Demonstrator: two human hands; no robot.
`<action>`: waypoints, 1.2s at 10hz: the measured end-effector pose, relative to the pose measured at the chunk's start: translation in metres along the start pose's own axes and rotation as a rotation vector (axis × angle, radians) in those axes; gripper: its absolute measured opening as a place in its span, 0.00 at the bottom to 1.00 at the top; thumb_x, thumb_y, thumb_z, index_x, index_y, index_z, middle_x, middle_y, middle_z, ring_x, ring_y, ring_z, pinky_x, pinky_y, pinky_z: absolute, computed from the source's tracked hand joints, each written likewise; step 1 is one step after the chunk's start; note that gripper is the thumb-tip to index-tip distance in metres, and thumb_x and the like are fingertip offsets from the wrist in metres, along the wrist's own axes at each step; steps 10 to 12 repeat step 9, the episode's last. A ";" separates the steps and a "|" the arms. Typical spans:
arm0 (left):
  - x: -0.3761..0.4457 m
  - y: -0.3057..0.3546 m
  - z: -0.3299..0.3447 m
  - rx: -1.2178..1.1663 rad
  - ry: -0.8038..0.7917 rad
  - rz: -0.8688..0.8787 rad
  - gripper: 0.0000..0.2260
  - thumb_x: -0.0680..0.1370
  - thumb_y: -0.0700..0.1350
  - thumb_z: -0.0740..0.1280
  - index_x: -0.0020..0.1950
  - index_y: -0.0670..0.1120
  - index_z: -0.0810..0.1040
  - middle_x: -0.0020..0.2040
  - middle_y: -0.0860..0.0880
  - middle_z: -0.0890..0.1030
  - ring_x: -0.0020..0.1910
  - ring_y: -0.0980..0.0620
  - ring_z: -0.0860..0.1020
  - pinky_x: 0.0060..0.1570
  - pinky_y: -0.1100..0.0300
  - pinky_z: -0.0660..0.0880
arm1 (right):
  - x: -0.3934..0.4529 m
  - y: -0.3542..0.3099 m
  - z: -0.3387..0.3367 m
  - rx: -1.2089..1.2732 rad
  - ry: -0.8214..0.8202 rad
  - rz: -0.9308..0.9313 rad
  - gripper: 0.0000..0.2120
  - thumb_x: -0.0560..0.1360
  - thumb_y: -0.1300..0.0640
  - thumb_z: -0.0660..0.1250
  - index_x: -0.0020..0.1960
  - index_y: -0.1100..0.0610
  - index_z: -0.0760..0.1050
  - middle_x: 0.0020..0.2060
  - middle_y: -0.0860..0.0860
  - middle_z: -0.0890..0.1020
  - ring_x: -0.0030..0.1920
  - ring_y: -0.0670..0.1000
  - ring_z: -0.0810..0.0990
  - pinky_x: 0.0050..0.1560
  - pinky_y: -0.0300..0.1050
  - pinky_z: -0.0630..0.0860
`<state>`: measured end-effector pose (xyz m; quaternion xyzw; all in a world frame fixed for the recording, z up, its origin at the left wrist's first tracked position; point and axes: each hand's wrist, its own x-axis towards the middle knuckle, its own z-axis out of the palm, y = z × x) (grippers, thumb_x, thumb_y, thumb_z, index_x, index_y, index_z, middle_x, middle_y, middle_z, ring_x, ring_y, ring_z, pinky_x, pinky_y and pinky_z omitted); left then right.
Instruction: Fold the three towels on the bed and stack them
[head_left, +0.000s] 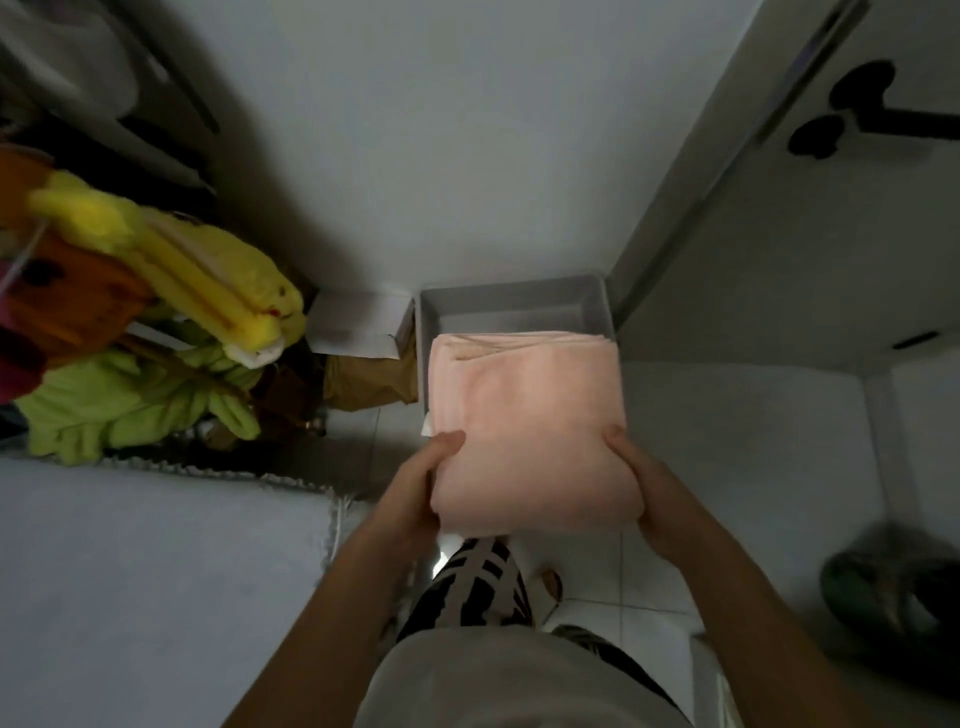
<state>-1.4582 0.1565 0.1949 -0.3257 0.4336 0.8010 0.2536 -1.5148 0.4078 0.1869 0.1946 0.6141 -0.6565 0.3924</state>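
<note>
Gripping the near corners of a folded pink towel stack (524, 431), the left hand (415, 483) and right hand (644, 488) clamp it between them. Its long axis runs straight away from both grips, far end over the grey bin (511, 301); neither hand looks nearer.

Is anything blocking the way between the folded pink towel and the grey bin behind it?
Nothing visible does. The pink towel, held by the left hand and right hand, already overlaps the grey bin; the part of the bin that shows looks bare.
</note>
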 end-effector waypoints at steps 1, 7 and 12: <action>0.056 0.039 0.002 -0.058 0.012 -0.072 0.27 0.71 0.52 0.68 0.69 0.45 0.70 0.64 0.36 0.77 0.64 0.32 0.74 0.51 0.43 0.77 | 0.050 -0.031 -0.002 0.025 0.050 0.028 0.23 0.71 0.34 0.66 0.57 0.47 0.82 0.55 0.50 0.85 0.55 0.51 0.84 0.52 0.48 0.78; 0.388 0.029 -0.084 0.367 0.217 -0.207 0.40 0.63 0.72 0.66 0.69 0.53 0.71 0.60 0.53 0.80 0.56 0.53 0.78 0.56 0.54 0.75 | 0.374 0.006 -0.047 -0.334 0.313 0.257 0.36 0.77 0.33 0.54 0.72 0.59 0.67 0.65 0.56 0.76 0.61 0.58 0.76 0.64 0.53 0.71; 0.344 0.049 -0.068 0.688 0.492 -0.013 0.26 0.79 0.59 0.60 0.71 0.43 0.71 0.66 0.44 0.76 0.60 0.46 0.76 0.56 0.54 0.71 | 0.332 -0.017 -0.037 -0.444 0.409 0.194 0.30 0.78 0.39 0.56 0.72 0.57 0.66 0.66 0.56 0.74 0.60 0.57 0.74 0.55 0.47 0.69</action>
